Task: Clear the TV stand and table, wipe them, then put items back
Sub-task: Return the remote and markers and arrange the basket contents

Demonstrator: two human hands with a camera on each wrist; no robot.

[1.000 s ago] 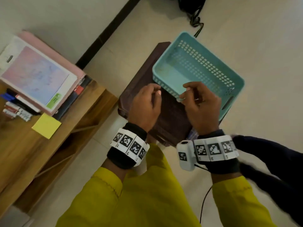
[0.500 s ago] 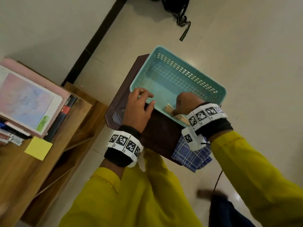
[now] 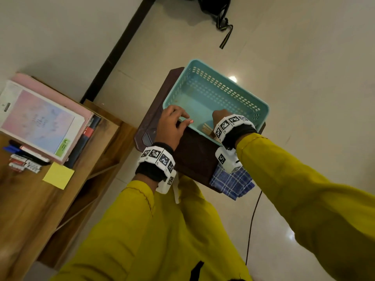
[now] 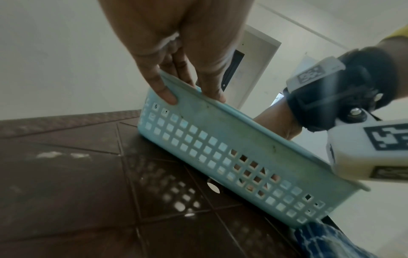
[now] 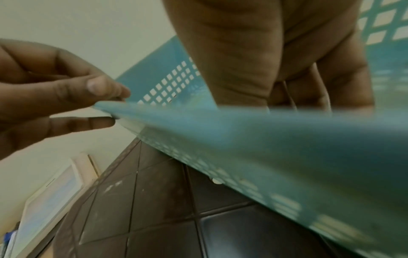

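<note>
A teal perforated basket (image 3: pixel 229 82) (image 4: pixel 220 139) (image 5: pixel 243 132) stands on a dark brown stool (image 3: pixel 194 157) (image 4: pixel 66 174). My left hand (image 3: pixel 174 122) (image 4: pixel 194 97) pinches the basket's near rim by its left corner, thumb outside and fingers over the edge. My right hand (image 3: pixel 222 117) (image 5: pixel 287 87) reaches down inside the basket at its near right. Pale wooden sticks (image 3: pixel 207 127) lie on the basket floor just beside and under it. The rim and the back of the hand hide the right fingertips. A blue checked cloth (image 3: pixel 231 183) hangs off the stool's near right edge.
To the left, a wooden TV stand (image 3: pixel 30 199) carries stacked books (image 3: pixel 38 118), a yellow sticky pad (image 3: pixel 58 175) and several markers (image 3: pixel 24 161). A black bag (image 3: pixel 215 11) lies on the tiled floor beyond the basket. A thin cable (image 3: pixel 251 220) runs past my right arm.
My right hand came down from above the rim into the basket, where the sticks now lie. My left hand shifted onto the near rim. Both have held still over the last half second.
</note>
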